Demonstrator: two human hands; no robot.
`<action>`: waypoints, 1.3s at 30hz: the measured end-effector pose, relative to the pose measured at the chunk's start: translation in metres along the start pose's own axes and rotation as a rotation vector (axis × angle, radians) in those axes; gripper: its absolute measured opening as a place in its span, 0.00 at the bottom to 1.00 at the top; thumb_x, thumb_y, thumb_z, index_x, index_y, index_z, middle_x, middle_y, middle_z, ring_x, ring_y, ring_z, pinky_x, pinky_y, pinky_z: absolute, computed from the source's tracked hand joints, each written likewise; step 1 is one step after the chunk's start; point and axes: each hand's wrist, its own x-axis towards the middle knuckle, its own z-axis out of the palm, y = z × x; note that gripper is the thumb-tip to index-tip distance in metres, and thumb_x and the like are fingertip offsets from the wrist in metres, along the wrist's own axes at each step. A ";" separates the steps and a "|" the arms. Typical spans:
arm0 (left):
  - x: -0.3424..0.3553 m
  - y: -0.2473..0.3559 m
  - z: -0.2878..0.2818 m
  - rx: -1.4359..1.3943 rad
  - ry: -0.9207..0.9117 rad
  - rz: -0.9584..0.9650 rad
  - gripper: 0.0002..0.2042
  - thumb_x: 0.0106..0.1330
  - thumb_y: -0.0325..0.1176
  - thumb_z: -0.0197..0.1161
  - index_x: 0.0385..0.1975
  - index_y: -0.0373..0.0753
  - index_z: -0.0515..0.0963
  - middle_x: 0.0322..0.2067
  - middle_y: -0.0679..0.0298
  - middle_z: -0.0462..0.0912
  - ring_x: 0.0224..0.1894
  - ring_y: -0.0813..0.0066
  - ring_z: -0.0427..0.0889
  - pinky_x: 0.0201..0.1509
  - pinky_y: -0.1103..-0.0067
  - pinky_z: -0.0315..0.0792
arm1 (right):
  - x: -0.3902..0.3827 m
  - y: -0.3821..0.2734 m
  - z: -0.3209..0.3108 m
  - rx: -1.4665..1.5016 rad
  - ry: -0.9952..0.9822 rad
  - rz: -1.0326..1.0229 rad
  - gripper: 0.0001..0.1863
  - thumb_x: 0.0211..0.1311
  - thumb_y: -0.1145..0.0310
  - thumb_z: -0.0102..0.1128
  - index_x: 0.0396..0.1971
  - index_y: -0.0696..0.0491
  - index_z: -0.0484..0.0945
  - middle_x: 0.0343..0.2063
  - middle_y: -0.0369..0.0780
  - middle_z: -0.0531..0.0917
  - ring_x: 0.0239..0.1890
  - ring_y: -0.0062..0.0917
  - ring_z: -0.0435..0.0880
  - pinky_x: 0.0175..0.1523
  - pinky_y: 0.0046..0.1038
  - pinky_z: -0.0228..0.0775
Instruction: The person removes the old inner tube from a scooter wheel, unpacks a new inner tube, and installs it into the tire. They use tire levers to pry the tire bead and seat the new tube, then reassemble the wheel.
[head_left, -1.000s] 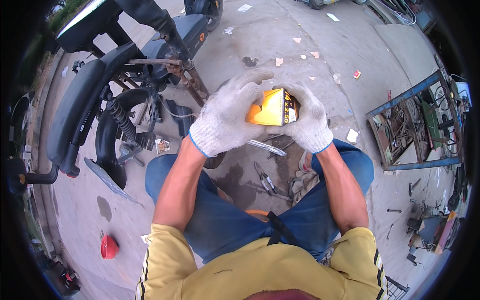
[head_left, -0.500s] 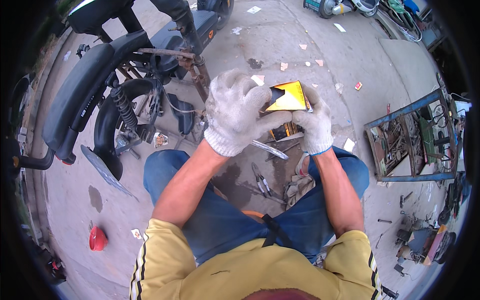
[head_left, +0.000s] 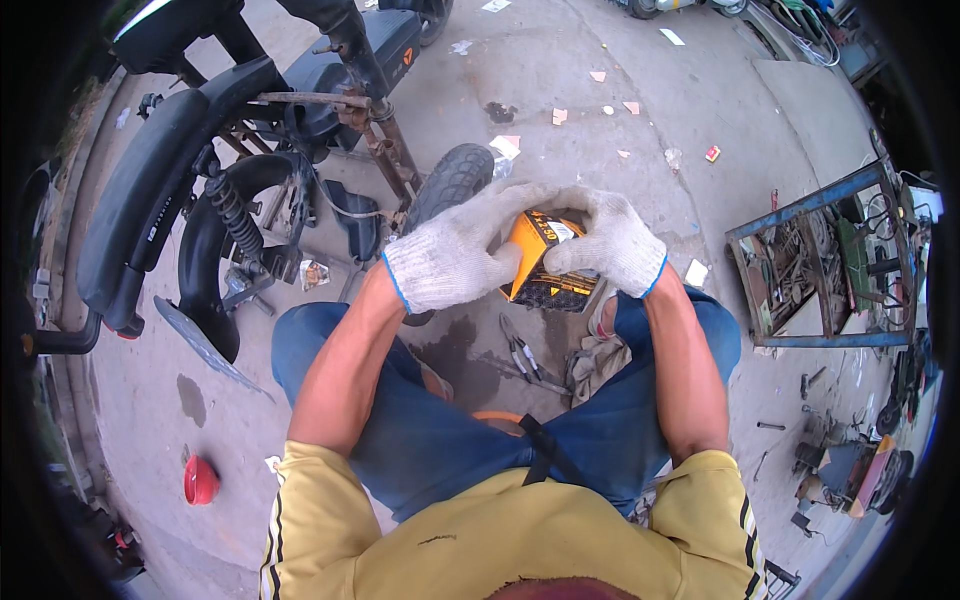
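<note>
Both my hands wear whitish knitted work gloves and hold a small yellow-and-black cardboard box (head_left: 535, 262) between them, above the ground in front of my knees. My left hand (head_left: 450, 252) closes round the box's left side, its thumb against the yellow face. On the other side, my right hand (head_left: 618, 240) wraps the box, its thumb across the front. The gloves cover the box's far edge, so I cannot tell whether its flap is open there. A black tyre (head_left: 462, 178) shows partly behind my left hand. Pliers (head_left: 520, 350) lie on the ground below the box.
A partly dismantled black scooter (head_left: 250, 150) stands at the left. A metal-framed crate of parts (head_left: 830, 340) sits at the right, with scattered tools (head_left: 812, 382) below it. A crumpled rag (head_left: 600, 362) lies by my right foot, and a red bowl-like object (head_left: 201, 482) at lower left.
The box has turned and come slightly lower, showing its yellow and black printed sides. My left hand has closed onto it, and the tyre has come into sight behind that hand.
</note>
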 end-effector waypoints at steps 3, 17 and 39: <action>-0.001 -0.007 0.000 0.036 -0.043 0.167 0.35 0.58 0.23 0.60 0.72 0.36 0.70 0.68 0.49 0.74 0.71 0.56 0.73 0.77 0.66 0.64 | 0.001 0.008 0.000 0.026 0.006 -0.001 0.35 0.47 0.63 0.82 0.57 0.60 0.82 0.47 0.42 0.88 0.49 0.26 0.86 0.57 0.31 0.79; 0.000 -0.003 0.003 0.201 0.028 0.287 0.33 0.59 0.36 0.78 0.65 0.33 0.76 0.53 0.49 0.86 0.55 0.50 0.86 0.62 0.65 0.78 | 0.000 0.009 -0.018 0.338 -0.165 0.125 0.31 0.49 0.65 0.77 0.54 0.62 0.80 0.43 0.43 0.88 0.43 0.25 0.87 0.51 0.28 0.81; 0.008 -0.007 0.019 0.319 0.463 0.081 0.17 0.66 0.27 0.62 0.55 0.35 0.80 0.35 0.47 0.85 0.38 0.51 0.89 0.43 0.68 0.81 | 0.000 0.034 0.038 1.033 0.479 -0.176 0.35 0.80 0.44 0.47 0.63 0.63 0.76 0.54 0.49 0.86 0.54 0.34 0.87 0.61 0.34 0.80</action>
